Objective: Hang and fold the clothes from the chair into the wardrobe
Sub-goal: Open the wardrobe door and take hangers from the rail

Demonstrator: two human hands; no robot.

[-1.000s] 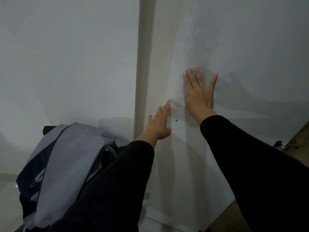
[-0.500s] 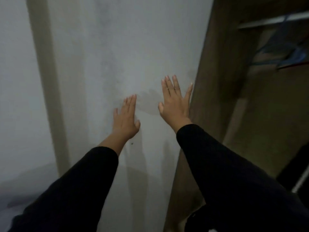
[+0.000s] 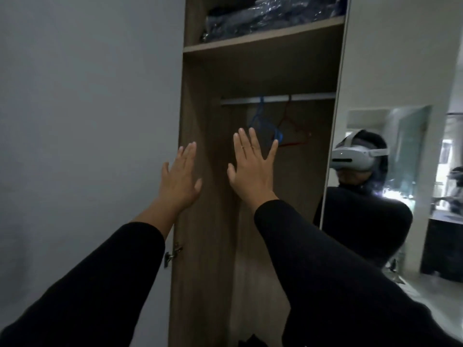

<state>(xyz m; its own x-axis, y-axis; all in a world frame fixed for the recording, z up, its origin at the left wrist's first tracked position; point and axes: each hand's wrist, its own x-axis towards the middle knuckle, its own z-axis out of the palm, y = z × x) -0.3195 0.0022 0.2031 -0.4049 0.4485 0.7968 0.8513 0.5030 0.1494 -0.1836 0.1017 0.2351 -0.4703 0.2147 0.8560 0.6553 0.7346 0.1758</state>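
You face the open wardrobe (image 3: 205, 246): one rail (image 3: 278, 98) carrying two hangers, blue (image 3: 263, 121) and red (image 3: 293, 131). Bagged clothes (image 3: 270, 13) lie on its top shelf (image 3: 263, 37). Your left hand (image 3: 181, 177) and right hand (image 3: 251, 169) are raised flat, fingers straight, holding nothing.

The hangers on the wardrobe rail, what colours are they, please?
One blue hanger, one red hanger; head view.

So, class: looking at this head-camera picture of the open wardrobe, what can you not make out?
- Chair and its clothes: outside the head view.
- Bundle on the top shelf: cut by the top edge, dim, contents unclear.
- Wardrobe floor: hidden by the sleeves, cut by the bottom edge.
- Blue hanger: partly behind the right hand.
- Left hand: whether it touches the door is unclear.
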